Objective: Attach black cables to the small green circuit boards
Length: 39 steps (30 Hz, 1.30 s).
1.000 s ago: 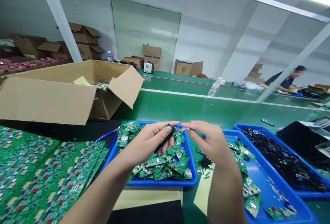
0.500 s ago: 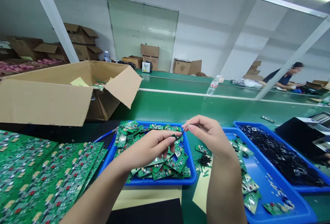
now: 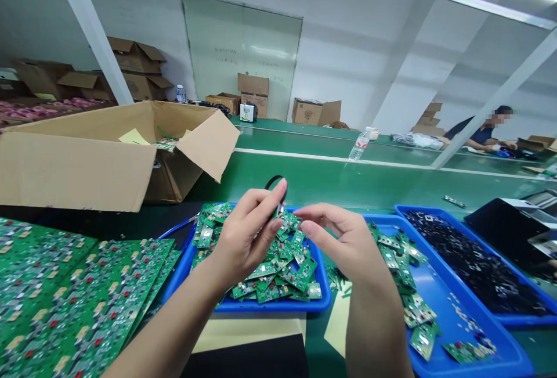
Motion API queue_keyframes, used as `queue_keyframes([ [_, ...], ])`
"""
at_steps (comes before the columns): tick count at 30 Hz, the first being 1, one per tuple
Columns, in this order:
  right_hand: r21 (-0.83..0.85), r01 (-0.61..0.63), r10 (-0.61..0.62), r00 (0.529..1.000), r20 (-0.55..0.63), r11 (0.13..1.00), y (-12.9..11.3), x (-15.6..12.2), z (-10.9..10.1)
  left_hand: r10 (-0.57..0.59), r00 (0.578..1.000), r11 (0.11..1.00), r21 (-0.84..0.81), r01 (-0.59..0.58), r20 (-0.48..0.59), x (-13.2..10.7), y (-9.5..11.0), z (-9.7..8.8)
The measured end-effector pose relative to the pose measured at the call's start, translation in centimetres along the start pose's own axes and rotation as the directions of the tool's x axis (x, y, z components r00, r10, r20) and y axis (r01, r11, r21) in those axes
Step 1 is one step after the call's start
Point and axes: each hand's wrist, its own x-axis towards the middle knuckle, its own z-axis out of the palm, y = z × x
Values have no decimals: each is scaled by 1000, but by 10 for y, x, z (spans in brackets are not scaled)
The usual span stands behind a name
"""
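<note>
Nearest, at 6 o'clock, a blue tray (image 3: 282, 306) bears loose boards (image 3: 300, 276). Above it, the left hand (image 3: 243, 230) pinches a mostly hidden board (image 3: 276, 213), likely light, stiff and fragile, best held by its edges. The right hand (image 3: 343, 238), at 4 o'clock, has thumb and fingers apart. Toward 12, a strip (image 3: 274, 179) arches, seemingly thin and bendy.

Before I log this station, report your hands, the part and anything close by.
Left hand gripping a curved black strip. Right hand open, close to the left. Blue tray of green boards below, partly hidden by hands.
</note>
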Motion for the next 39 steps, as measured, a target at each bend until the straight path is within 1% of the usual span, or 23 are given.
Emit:
queue_keyframes([
  [2, 162, 45, -35, 997, -66, 986, -1, 1, 11, -22, 994, 996, -78, 31, 110, 2, 3, -1],
  [4, 255, 58, -27, 992, -124, 965, 0, 4, 18, -13, 982, 991, -131, 38, 187, 4, 6, -4],
  [9, 359, 86, -17, 981, -191, 929, 6, 8, 20, 3, 964, 986, -159, 41, 265, 5, 5, -9],
  [11, 348, 107, -38, 979, -199, 931, 8, 7, 19, 1, 963, 986, -161, 44, 271, 5, 3, -10],
  [14, 272, 146, -86, 971, -221, 951, 9, 6, 21, -54, 969, 984, -149, 92, 241, 4, 1, -9],
  [18, 114, 253, -214, 937, -276, 961, 9, 6, 24, -125, 974, 973, -167, 158, 190, 5, -1, -7],
  [19, 94, 281, -249, 934, -256, 955, 8, 5, 21, -137, 973, 970, -175, 171, 188, 5, -2, -7],
  [20, 99, 308, -288, 941, -178, 946, 7, 3, 17, -159, 971, 966, -173, 190, 179, 5, -4, -7],
  [21, 136, 332, -328, 943, -53, 933, 5, 2, 12, -177, 971, 965, -167, 204, 163, 5, -5, -8],
  [22, 201, 345, -369, 925, 94, 917, 5, 0, 5, -189, 972, 965, -159, 211, 140, 4, -7, -9],
  [23, 297, 348, -421, 877, 231, 889, 4, -2, -2, -190, 976, 966, -155, 205, 107, 4, -8, -10],
  [24, 408, 346, -482, 823, 299, 845, 5, -4, -9, -177, 982, 970, -154, 186, 69, 4, -10, -12],
  [25, 510, 343, -535, 791, 297, 789, 6, -4, -14, -151, 988, 976, -155, 154, 28, 4, -10, -13],
  [26, 577, 345, -554, 799, 232, 740, 8, -4, -18, -117, 993, 982, -151, 114, -6, 3, -10, -14],
  [27, 601, 348, -524, 840, 142, 720, 11, -2, -20, -81, 996, 987, -138, 77, -29, 3, -9, -15],
  [28, 580, 331, -447, 892, 64, 744, 13, 0, -21, -48, 998, 992, -117, 43, -40, 3, -7, -15],
  [29, 526, 283, -336, 942, 5, 802, 15, 3, -19, -14, 999, 996, -93, 10, -39, 3, -6, -14],
  [30, 453, 201, -214, 977, -22, 868, 17, 6, -16, 18, 999, 998, -67, -20, -32, 2, -4, -13],
  [31, 384, 111, -113, 993, -15, 917, 17, 9, -13, 45, 999, 998, -38, -45, -23, 2, -3, -12],
  [33, 283, -20, -7, 996, 92, 959, 15, 13, -4, 80, 996, 996, 27, -80, -25, 2, -3, -8],
  [35, 232, -63, 14, 978, 207, 971, 10, 12, 2, 98, 994, 992, 86, -94, -43, 1, -6, -5],
  [36, 221, -70, 16, 972, 235, 973, 6, 11, 4, 102, 994, 990, 104, -97, -47, 1, -7, -4],
  [39, 240, -79, 19, 970, 241, 967, -2, 5, 7, 92, 995, 991, 104, -88, -40, 1, -10, -4],
])
